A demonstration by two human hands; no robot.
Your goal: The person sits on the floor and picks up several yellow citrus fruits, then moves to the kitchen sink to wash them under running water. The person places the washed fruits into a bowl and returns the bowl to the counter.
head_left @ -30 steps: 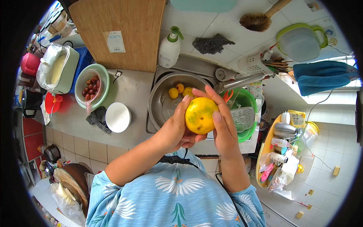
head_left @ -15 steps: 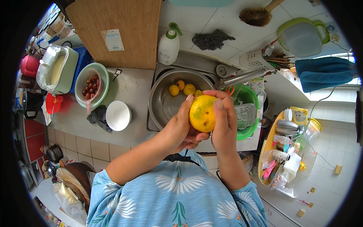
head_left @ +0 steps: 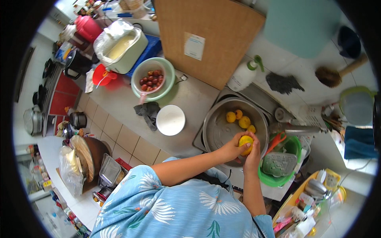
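A yellow-orange citrus fruit (head_left: pixel 246 144) is held between both my hands above the near right edge of a round steel basin (head_left: pixel 216 135). My left hand (head_left: pixel 231 149) grips the fruit from the left, fingers curled round it. My right hand (head_left: pixel 254 148) closes on it from the right. Part of the fruit is covered by my fingers. Beyond my hands, several similar fruits (head_left: pixel 244 121) lie at the far right inside the basin, which stands in the sink.
Right of the basin stands a green basket (head_left: pixel 266 179) with orange-handled scissors (head_left: pixel 276 142). To the left are a white bowl (head_left: pixel 170 120), a dark cloth (head_left: pixel 149 115) and a bowl of dark red fruit (head_left: pixel 137 82) in a green basin. A pump bottle (head_left: pixel 240 77) stands behind the sink.
My view has turned toward the left, so the counter shows more. My hands, still around the citrus fruit, appear lower and farther right, and smaller.
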